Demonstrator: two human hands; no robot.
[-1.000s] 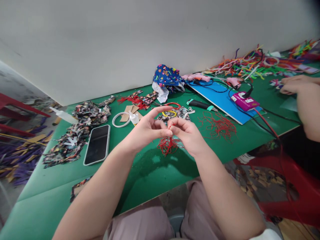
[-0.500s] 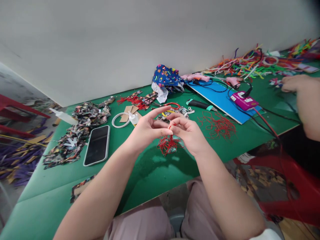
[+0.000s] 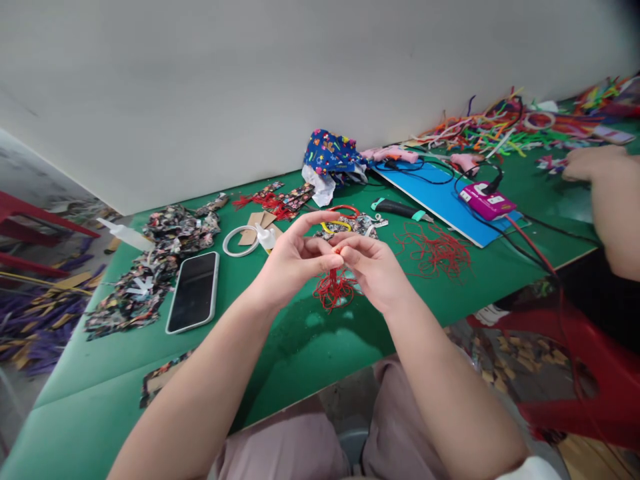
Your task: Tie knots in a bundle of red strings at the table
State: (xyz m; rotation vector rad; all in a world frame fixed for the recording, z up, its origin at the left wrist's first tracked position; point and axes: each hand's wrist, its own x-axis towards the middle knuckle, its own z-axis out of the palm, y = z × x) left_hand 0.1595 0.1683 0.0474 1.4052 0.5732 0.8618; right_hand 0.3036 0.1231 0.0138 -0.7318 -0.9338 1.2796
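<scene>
Above the green table [image 3: 125, 373], my left hand [image 3: 293, 260] and my right hand [image 3: 375, 267] meet fingertip to fingertip. Both pinch the top of a small bundle of red thread [image 3: 333, 290], whose loose ends hang down between my palms. My left index finger is stretched out above the pinch. A larger tangle of red thread [image 3: 435, 250] lies on the table to the right of my right hand.
A phone [image 3: 194, 290] lies face up to the left, beside heaps of patterned fabric scraps [image 3: 150, 273]. Behind my hands are a tape ring [image 3: 239, 240], a glue bottle [image 3: 267, 237], a blue board [image 3: 440, 200], a pink device [image 3: 487, 200] and pipe cleaners [image 3: 500, 127]. Another person's arm [image 3: 607, 200] reaches in at right.
My hands stay together on the red thread bundle, and my fingers have shifted slightly. The other person's hand at right has moved a little.
</scene>
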